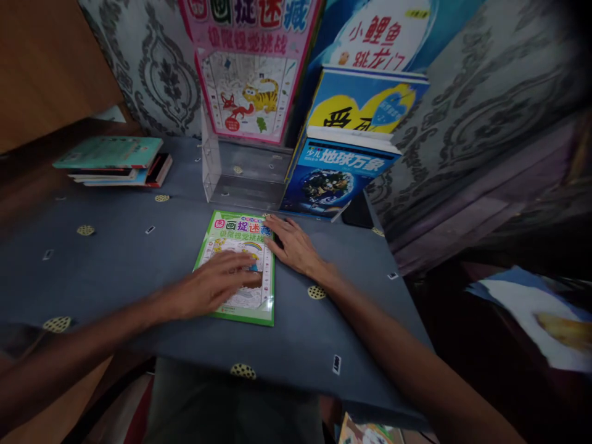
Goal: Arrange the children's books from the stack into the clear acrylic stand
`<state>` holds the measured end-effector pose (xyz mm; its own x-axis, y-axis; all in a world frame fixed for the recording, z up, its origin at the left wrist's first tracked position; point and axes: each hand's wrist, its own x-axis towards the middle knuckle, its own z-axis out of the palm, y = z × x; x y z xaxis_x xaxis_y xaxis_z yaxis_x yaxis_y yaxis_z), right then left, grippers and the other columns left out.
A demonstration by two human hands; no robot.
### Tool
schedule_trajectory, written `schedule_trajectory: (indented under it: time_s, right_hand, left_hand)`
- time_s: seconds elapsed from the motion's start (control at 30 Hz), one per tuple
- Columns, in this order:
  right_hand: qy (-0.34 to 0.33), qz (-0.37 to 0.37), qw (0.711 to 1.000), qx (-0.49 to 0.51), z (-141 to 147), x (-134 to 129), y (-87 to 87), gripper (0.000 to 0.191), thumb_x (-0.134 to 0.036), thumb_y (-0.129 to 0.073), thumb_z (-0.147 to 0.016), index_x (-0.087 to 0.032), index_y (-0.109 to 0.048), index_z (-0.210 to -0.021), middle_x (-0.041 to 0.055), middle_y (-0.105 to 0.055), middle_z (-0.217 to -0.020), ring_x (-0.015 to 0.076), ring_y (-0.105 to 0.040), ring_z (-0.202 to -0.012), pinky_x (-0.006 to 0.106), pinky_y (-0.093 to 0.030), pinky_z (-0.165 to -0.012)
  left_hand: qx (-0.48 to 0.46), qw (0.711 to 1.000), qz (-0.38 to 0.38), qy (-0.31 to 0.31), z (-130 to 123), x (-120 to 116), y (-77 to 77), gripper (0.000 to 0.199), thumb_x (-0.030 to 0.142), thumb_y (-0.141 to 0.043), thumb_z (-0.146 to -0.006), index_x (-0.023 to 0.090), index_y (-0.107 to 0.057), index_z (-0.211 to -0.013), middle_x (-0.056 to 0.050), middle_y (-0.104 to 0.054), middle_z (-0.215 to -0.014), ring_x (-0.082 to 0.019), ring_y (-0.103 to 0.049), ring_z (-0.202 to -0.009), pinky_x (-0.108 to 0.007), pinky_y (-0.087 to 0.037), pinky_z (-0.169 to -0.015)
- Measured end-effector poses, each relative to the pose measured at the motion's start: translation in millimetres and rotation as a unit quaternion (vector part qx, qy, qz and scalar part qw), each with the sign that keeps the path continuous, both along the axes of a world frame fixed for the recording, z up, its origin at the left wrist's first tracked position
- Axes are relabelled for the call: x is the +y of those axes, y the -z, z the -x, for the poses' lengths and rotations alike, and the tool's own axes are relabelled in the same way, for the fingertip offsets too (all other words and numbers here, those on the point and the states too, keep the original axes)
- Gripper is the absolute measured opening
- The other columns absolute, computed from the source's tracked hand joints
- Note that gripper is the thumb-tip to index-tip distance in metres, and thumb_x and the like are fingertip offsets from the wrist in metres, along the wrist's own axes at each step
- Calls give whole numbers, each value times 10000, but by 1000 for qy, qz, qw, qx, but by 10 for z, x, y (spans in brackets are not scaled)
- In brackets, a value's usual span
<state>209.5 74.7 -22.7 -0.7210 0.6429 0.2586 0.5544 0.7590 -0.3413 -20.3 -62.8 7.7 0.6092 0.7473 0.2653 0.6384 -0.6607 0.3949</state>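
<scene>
A green-bordered picture book (250,308) with Chinese lettering lies flat and closed on the table in front of me. My left hand (219,280) is over the cover, its fingers stretched out across the printed picture and hiding part of it. At the book's upper right edge, my right hand (296,246) rests with its fingers spread, fingertips at the corner. Neither hand is wrapped around anything. Behind the book stands a clear plastic book rack (245,185).
The rack holds a pink picture book (252,92), a blue earth book (337,179) and a yellow-and-blue book (365,102). A stack of books (111,154) lies at the back left. A dark flat object (358,211) sits right of the rack. Patterned curtains hang behind.
</scene>
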Motion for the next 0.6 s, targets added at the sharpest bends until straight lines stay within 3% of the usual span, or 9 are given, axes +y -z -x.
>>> schedule_trajectory:
  time_s: [0.13,0.2,0.33,0.47,0.6]
  right_hand:
    - [-9,-15,998,-54,148,-155,-183,415,-266,-515,-1002,-91,-571,-1374,179,-533,-1494,291,-413,-1460,551,-269,-1227]
    - [-51,-24,996,-72,308,-325,-264,366,-248,-522,-1005,-103,-605,-1331,170,-551,-1480,293,-422,-1454,549,-252,-1238]
    - [-174,-40,981,-71,665,-820,-246,372,-288,-508,-1025,-97,-589,-1334,180,-571,-1455,275,-452,-1433,516,-280,-1242]
    - [-203,-49,976,-63,801,-1251,-115,394,-237,-459,-1035,-84,-533,-1391,199,-494,-1519,277,-392,-1471,489,-332,-1227]
    - [-222,-2,974,-36,687,-1332,-154,430,-321,-487,-1037,-114,-524,-1412,162,-501,-1525,243,-386,-1476,463,-319,-1243]
  left_hand:
    - [10,985,-25,-172,398,395,212,401,283,-371,-1021,169,-585,-1341,-158,-576,-1434,-258,-515,-1355,-506,-408,-1149]
    - [23,975,-28,-221,547,534,282,419,329,-370,-1017,164,-584,-1338,-157,-564,-1448,-266,-510,-1359,-511,-389,-1158]
    - [40,970,-36,-239,635,610,318,443,355,-338,-1025,174,-585,-1345,-140,-560,-1459,-255,-526,-1341,-488,-395,-1149]
    - [57,966,-49,-246,612,582,334,447,346,-347,-1024,169,-593,-1353,-149,-558,-1464,-267,-514,-1354,-485,-392,-1148]
    - [52,960,-54,-269,619,585,391,447,355,-360,-1022,176,-602,-1352,-149,-548,-1480,-284,-471,-1397,-513,-360,-1168]
